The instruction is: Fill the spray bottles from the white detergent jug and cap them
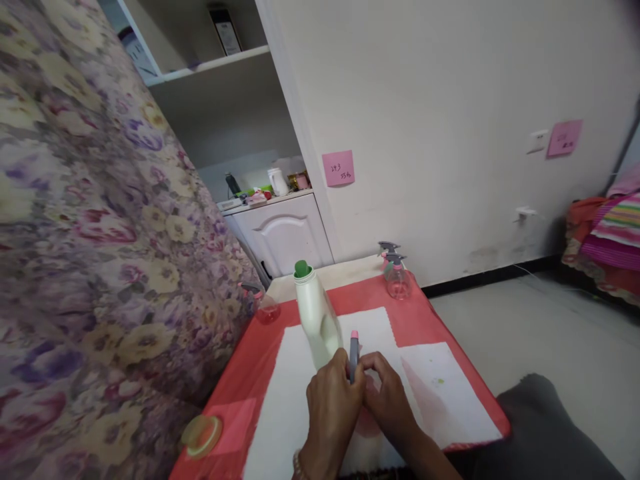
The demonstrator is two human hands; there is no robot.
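Note:
My left hand [330, 403] is closed around a spray bottle with a grey trigger head [354, 357] and a pink nozzle tip. Closed against the same bottle from the right is my right hand [390, 397], just below the head. Most of the pinkish, see-through body is hidden behind my hands. Right behind them stands a tall pale green detergent jug [313, 307], uncapped, with a green spout [301, 269] showing in its neck. White sheets [285, 393] lie beneath, the right one carrying a pink damp patch and green specks.
A red cloth [230, 380] covers the table. A yellowish cap [201, 437] lies at front left. Clear spray bottles stand at the far right corner [399, 285] and far left [267, 309]. A floral curtain [125, 280] hangs along the left; a wall [440, 133] rises behind.

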